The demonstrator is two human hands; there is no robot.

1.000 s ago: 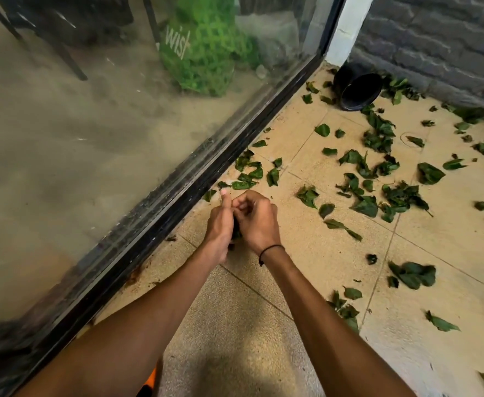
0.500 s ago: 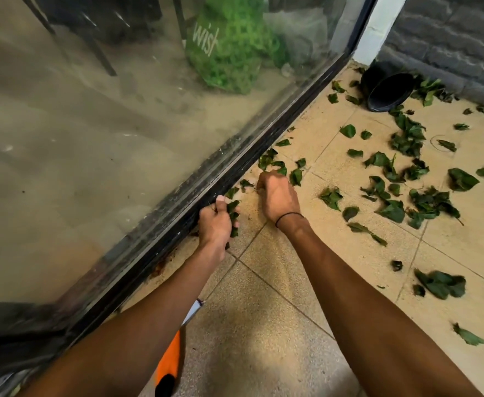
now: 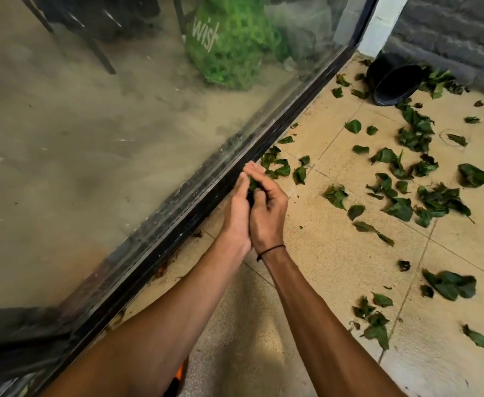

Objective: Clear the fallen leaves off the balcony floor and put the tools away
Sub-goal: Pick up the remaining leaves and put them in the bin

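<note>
You're working in soft, even daylight. The glass door left of your hands is hazy with dusty reflections. The tiled floor glares palely beneath your forearms. Leaves toward the right edge smear slightly, and the wide lens bends lines.

We cup a bunch of leaves between our left hand and right hand; ahead and right of them, more leaves litter the floor.
</note>
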